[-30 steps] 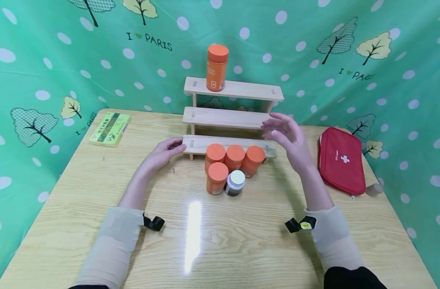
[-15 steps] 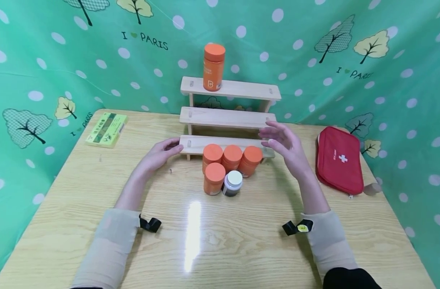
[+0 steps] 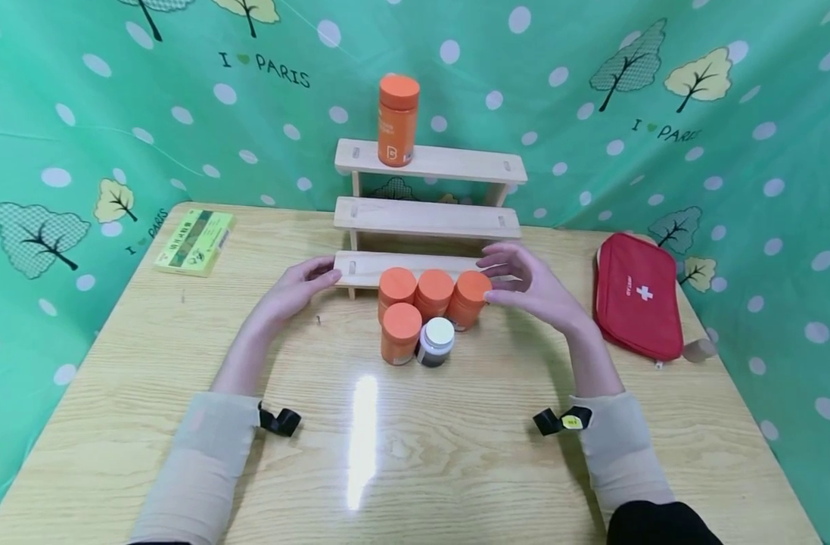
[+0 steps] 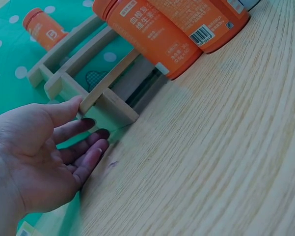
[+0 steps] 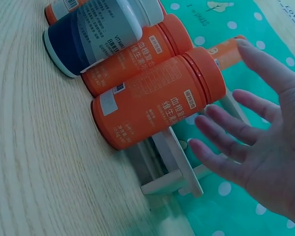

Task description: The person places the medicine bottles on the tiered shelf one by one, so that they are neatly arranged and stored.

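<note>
My left hand [image 3: 295, 289] holds the left end of the lowest step of a three-step wooden shelf [image 3: 428, 216]. In the left wrist view its thumb meets the board's end, with the fingers loosely bent below. My right hand [image 3: 533, 286] reaches round the right-hand orange bottle [image 3: 470, 301], thumb near its cap and fingers behind it. The right wrist view shows those fingers spread beside this bottle [image 5: 159, 98], holding nothing. Several orange bottles and one white-capped dark bottle [image 3: 436, 342] stand grouped before the shelf. Another orange bottle [image 3: 397, 121] stands on the top step, left side.
A green-yellow box [image 3: 195, 242] lies at the table's back left. On the right, a red first-aid pouch [image 3: 638, 297] lies beside a pale roll [image 3: 699, 350]. A green patterned cloth [image 3: 251, 151] hangs behind and around the wooden table [image 3: 455, 454].
My right hand has come down and left from above the shelf's right end to the right-hand orange bottle. The left hand stays at the shelf. The head view has shifted slightly.
</note>
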The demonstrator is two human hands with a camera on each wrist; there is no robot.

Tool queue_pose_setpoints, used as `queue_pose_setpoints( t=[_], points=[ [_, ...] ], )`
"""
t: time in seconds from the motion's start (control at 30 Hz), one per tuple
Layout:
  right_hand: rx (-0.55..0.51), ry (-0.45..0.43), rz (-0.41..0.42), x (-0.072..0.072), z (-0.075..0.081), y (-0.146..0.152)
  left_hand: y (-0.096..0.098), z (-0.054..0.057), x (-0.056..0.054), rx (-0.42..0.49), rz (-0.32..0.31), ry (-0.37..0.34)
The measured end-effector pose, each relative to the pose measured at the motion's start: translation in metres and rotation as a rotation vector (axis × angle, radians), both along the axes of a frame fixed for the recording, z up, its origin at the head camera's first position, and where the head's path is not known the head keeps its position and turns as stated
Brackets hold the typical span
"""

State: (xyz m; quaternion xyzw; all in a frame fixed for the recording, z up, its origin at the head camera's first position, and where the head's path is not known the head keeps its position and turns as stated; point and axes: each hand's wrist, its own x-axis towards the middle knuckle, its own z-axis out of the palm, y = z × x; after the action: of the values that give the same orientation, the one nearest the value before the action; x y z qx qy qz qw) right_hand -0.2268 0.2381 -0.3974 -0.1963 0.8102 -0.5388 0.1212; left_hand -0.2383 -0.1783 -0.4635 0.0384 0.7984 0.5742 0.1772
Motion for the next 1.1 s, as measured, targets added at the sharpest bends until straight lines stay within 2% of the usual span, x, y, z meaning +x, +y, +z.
queue_pose_setpoints(
  t=[0.23, 0.53, 1.1],
  points=[
    [0.098, -0.007, 0.003, -0.002, -0.004, -0.003, 0.0, 0.001, -0.001, 0.006, 0.007, -0.02],
    [0.097, 0.005, 0.017, -0.004, -0.008, -0.001, 0.001, 0.001, -0.003, 0.005, 0.008, -0.026],
    [0.175, 0.019, 0.017, -0.005, -0.013, -0.003, 0.002, 0.001, -0.003, 0.002, 0.006, -0.028]
  ],
)
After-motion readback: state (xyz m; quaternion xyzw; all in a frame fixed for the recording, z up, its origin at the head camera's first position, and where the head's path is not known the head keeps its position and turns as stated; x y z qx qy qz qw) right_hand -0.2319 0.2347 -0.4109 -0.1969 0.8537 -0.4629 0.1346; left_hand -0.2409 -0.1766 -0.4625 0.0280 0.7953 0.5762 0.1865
